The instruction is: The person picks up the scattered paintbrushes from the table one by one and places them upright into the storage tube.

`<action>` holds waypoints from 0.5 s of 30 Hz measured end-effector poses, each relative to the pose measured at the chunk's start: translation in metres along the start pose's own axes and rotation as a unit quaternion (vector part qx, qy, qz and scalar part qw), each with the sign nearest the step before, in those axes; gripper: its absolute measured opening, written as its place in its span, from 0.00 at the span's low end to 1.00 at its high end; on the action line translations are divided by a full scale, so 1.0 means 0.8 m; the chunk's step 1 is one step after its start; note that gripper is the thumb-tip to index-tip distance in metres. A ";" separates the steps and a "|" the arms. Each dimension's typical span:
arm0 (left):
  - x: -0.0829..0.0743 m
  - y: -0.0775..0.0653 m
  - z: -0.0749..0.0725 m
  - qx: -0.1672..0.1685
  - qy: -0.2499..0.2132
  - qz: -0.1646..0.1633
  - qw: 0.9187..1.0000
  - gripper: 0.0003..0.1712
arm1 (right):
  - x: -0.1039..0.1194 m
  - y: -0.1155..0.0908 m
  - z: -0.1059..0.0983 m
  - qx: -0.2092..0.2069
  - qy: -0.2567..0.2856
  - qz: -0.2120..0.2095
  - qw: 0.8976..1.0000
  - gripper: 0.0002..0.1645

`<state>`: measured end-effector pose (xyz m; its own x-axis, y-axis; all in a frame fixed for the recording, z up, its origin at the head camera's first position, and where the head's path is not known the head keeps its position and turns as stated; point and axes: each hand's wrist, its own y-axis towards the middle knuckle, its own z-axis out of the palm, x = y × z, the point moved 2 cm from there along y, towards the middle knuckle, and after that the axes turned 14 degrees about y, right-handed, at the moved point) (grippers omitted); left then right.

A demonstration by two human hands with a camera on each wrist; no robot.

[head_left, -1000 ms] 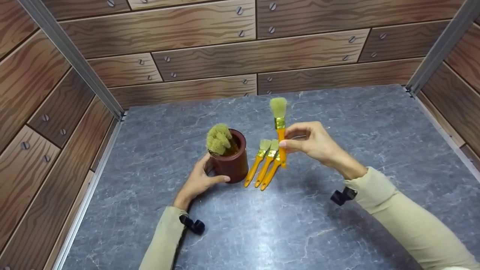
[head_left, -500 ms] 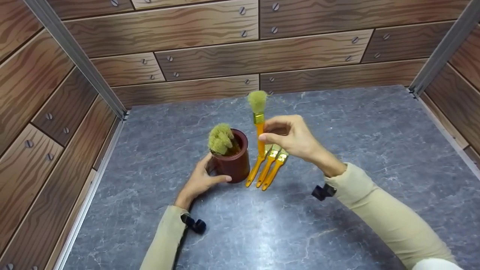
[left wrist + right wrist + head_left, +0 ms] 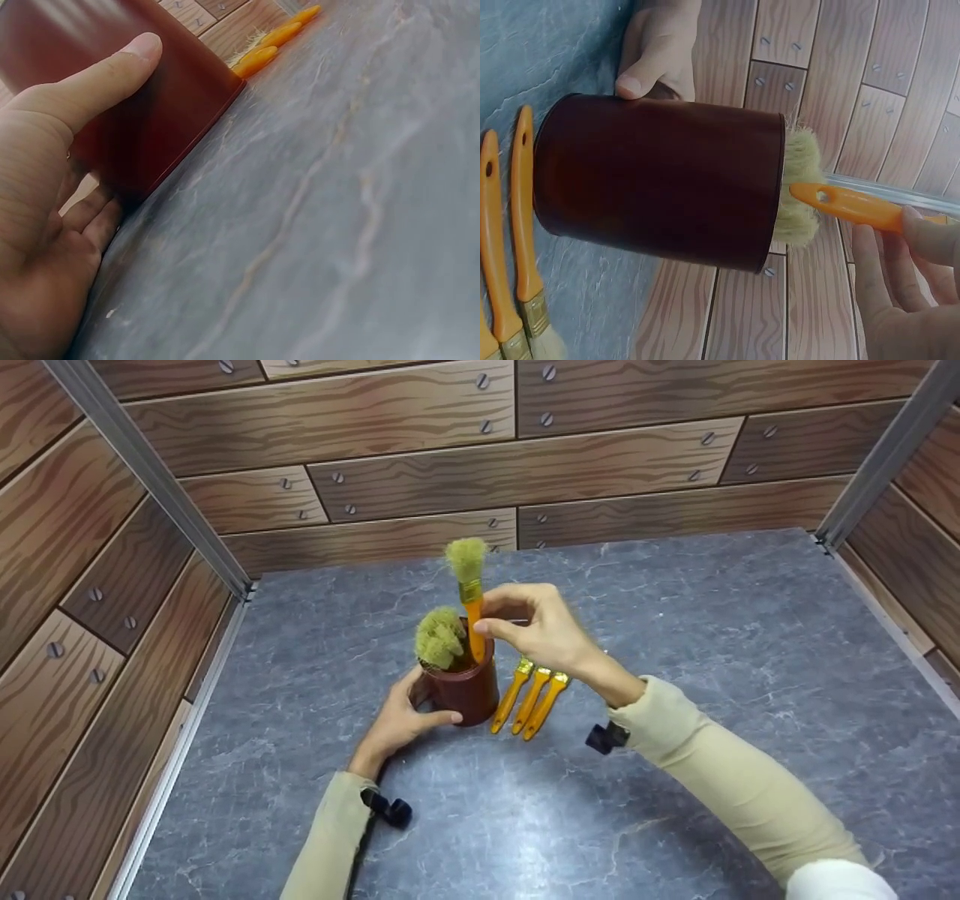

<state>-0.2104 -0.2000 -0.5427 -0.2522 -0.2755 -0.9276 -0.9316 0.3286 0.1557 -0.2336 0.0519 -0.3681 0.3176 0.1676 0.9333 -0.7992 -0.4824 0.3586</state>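
A dark red cylindrical cup stands on the table, several pale-bristled brush heads showing at its mouth. My left hand holds it low on the left side, the thumb lying along its wall. Between thumb and fingers, my right hand pinches a paintbrush by its orange handle, bristles up. The handle's end is at the cup's mouth, just above the rim in the right wrist view. Right of the cup, three paintbrushes lie side by side; the right hand hides their bristles in the head view.
The grey marbled tabletop extends around the cup. Wood-patterned panels wall it at the back and both sides, with metal posts at the corners. Each wrist carries a small black camera.
The right hand has carried its upright paintbrush leftward, from above the lying brushes to over the cup's mouth. My left hand and the cup stay where they were.
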 end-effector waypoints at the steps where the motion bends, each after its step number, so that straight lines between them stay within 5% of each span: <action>1: 0.000 0.001 -0.001 0.000 -0.001 0.000 1.000 0.53 | 0.000 0.002 0.002 0.001 -0.001 -0.002 1.000 0.12; 15: 0.003 0.002 -0.002 -0.002 0.000 0.005 1.000 0.53 | -0.011 0.011 0.023 0.011 0.002 -0.012 1.000 0.10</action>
<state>-0.2129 -0.2014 -0.5442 -0.2611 -0.2720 -0.9262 -0.9303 0.3268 0.1663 -0.2340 0.0305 -0.3733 0.3352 0.1821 0.9244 -0.7802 -0.4962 0.3807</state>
